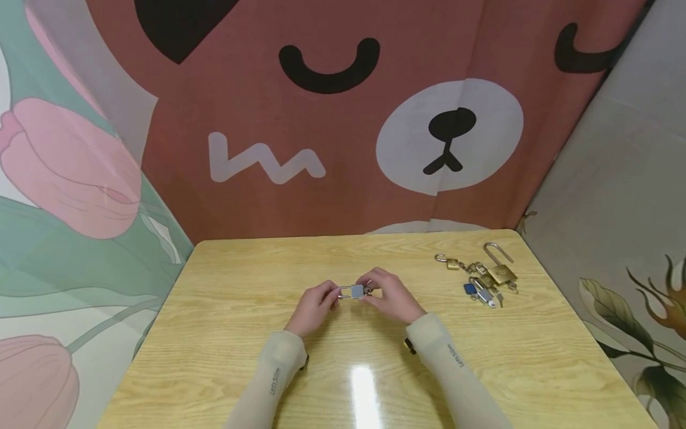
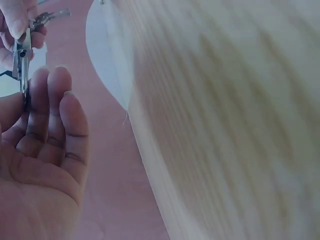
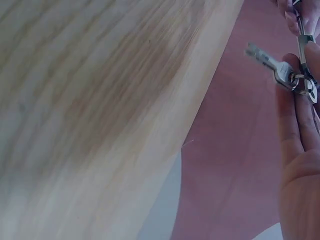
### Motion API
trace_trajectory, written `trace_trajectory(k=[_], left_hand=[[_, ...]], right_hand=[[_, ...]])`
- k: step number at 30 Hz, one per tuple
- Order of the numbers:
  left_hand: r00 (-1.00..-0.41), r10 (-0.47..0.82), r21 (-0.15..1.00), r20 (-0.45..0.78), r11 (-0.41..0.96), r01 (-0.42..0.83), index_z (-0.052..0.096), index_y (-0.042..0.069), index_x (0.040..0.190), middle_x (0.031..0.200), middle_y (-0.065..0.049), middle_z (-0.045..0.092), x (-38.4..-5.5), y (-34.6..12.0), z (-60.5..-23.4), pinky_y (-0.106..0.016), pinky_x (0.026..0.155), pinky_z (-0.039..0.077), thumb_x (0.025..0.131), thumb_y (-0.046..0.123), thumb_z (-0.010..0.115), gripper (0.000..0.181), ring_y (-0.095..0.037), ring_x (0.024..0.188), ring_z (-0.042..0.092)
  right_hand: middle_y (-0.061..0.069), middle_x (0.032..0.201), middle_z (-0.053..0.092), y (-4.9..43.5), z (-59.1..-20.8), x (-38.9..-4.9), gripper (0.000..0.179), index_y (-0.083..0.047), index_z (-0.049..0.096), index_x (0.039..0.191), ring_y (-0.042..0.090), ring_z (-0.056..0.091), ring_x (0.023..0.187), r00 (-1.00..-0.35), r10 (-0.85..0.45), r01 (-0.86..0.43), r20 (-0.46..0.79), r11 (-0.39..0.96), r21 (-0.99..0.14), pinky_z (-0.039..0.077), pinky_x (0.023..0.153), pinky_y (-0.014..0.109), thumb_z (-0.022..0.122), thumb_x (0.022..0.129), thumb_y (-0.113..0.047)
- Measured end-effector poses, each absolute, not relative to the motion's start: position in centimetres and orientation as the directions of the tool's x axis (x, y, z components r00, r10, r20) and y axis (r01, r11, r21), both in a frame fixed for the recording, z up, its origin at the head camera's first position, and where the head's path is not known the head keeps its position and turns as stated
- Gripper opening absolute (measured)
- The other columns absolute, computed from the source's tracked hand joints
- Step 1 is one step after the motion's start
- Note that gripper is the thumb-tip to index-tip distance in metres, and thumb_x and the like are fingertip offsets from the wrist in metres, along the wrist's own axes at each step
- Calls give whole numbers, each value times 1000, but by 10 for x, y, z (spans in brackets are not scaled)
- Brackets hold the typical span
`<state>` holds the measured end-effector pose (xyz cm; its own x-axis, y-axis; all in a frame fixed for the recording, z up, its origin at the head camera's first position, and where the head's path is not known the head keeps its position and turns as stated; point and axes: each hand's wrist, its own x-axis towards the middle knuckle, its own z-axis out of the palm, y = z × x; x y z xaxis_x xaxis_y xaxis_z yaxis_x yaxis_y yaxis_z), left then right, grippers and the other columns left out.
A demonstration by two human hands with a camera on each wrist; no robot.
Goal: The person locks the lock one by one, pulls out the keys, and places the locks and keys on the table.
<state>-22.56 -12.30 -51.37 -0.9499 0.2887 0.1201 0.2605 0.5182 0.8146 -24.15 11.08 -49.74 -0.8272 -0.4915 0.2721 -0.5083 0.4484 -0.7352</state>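
A silver padlock is held sideways between both hands over the middle of the table, its long shackle pointing left. My left hand pinches the shackle's end between thumb and fingers. At the other end, my right hand grips the padlock's body. In the right wrist view a key on a small ring dangles from the bottom of the lock, lying against the right fingers. The left wrist view shows the padlock edge-on, with the left thumb and fingertips at its lower end.
To the right on the wooden table lies a group of padlocks: a large brass padlock with its shackle raised, a small brass padlock, a blue padlock and a silver padlock, with keys among them. A bear-print curtain hangs behind.
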Motion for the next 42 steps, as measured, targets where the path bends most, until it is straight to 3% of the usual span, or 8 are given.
trace_trajectory(k=[5,9,16,22,28,34,42], left_hand=[[-951,288,808,114,530,258,62,3,101,69,-2,55,-224,-121,-514,-24,55,41,113,27,46,31,-9,59,46],[-952,283,800,116,542,258,60,3,102,71,3,47,-223,-119,-512,-23,56,38,113,27,45,31,-9,60,42],[-949,299,801,97,542,253,58,1,102,75,3,43,-220,-115,-508,-23,60,35,113,26,44,31,-10,63,39],[-946,311,833,96,494,247,58,4,100,75,4,42,-217,-111,-506,-23,59,34,113,30,43,32,-9,63,38],[-947,307,870,99,435,232,56,6,96,71,1,47,-215,-105,-505,-23,56,37,114,29,41,33,-8,59,40],[-939,339,910,58,370,189,55,2,102,73,-1,54,-210,-97,-506,-22,53,38,115,35,34,41,-9,56,42],[-948,317,944,12,310,115,56,12,107,75,-2,56,-211,-89,-507,-21,49,39,111,41,46,31,-11,54,44]], right_hand=[[3,108,66,111,-501,-243,32,-11,71,114,19,73,96,-845,-453,-473,284,388,-791,60,94,47,82,86,1],[0,107,68,112,-503,-244,32,-14,74,113,14,73,93,-861,-424,-449,282,370,-813,60,95,41,84,85,-2],[4,109,71,115,-500,-243,32,-13,75,114,16,75,94,-869,-432,-392,241,303,-869,59,92,53,84,85,-5],[6,109,73,114,-499,-242,31,-13,76,113,14,76,91,-867,-439,-382,236,281,-880,62,85,37,85,85,-7],[7,110,72,114,-496,-241,31,-12,76,113,17,76,91,-866,-430,-387,255,255,-886,62,84,43,85,84,-5],[9,111,72,113,-498,-239,31,-8,76,116,21,75,94,-863,-436,-388,256,246,-888,63,85,39,84,86,-6],[5,106,71,111,-500,-239,31,-9,77,115,22,74,93,-860,-423,-419,285,267,-868,62,86,40,85,85,-8]])
